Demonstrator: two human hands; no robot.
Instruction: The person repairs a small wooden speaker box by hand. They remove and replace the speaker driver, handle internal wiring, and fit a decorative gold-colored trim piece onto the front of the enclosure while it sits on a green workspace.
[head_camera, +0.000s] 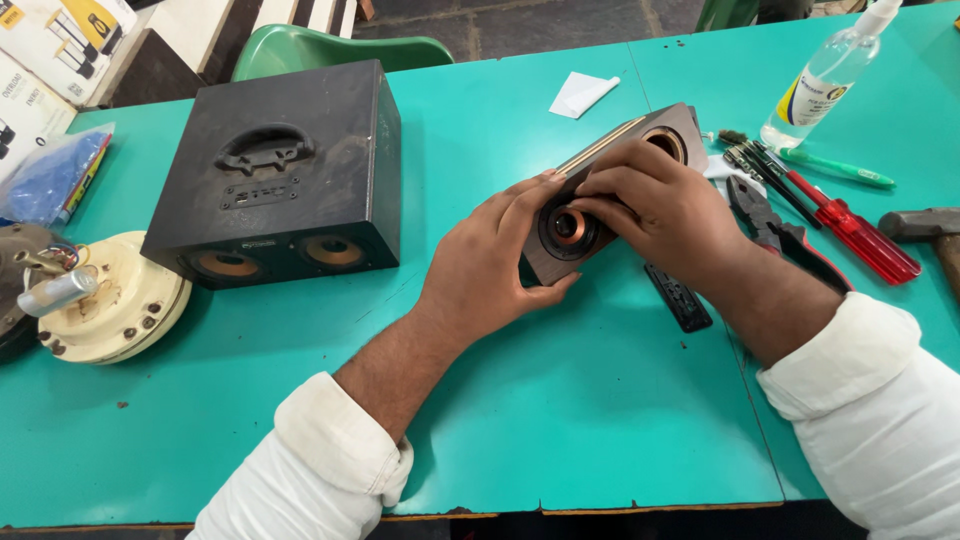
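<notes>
Dark matt wooden speaker box (610, 190), dusty black speaker cabinet (290, 160), glossy teal table (560, 400).

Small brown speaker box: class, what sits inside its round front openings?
The small brown speaker box shows a copper-ringed driver in its near opening; the right hand partly covers the far opening.

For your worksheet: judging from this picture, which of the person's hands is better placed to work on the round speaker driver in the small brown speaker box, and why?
Probably the right hand: its fingertips already rest on the round driver. The left hand grips the end of the small brown speaker box, steadying it.
</notes>
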